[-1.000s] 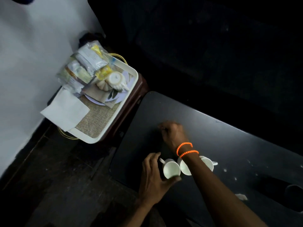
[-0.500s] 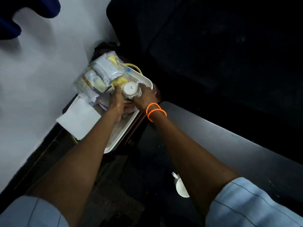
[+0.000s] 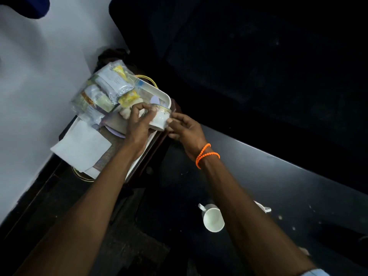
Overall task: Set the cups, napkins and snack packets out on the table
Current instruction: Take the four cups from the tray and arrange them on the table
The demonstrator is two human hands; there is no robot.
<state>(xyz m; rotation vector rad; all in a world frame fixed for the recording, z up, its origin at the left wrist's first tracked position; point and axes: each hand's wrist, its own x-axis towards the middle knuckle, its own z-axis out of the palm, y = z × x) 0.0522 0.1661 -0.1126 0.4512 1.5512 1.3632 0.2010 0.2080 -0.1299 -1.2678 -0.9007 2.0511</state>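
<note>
Fingers [image 3: 169, 120] of both hands grip a cup [image 3: 159, 118] over the tray [image 3: 163, 96], upper middle. One cup [image 3: 213, 220] sits on the table [image 3: 278, 176]; packets [image 3: 103, 90] and napkin [image 3: 81, 144] remain.

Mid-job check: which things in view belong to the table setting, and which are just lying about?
Job items: gold-rimmed cup held between left hand and right hand; snack packets; napkin; white cup already on the black table; tray.

Lying about: orange bead bracelet; white crumbs.

A dim room, perhaps a home or guest room. A white serving tray [image 3: 166, 97] of snack packets [image 3: 103, 92] sits beside a dark table [image 3: 278, 176] and plain white wall [image 3: 39, 76].
</note>
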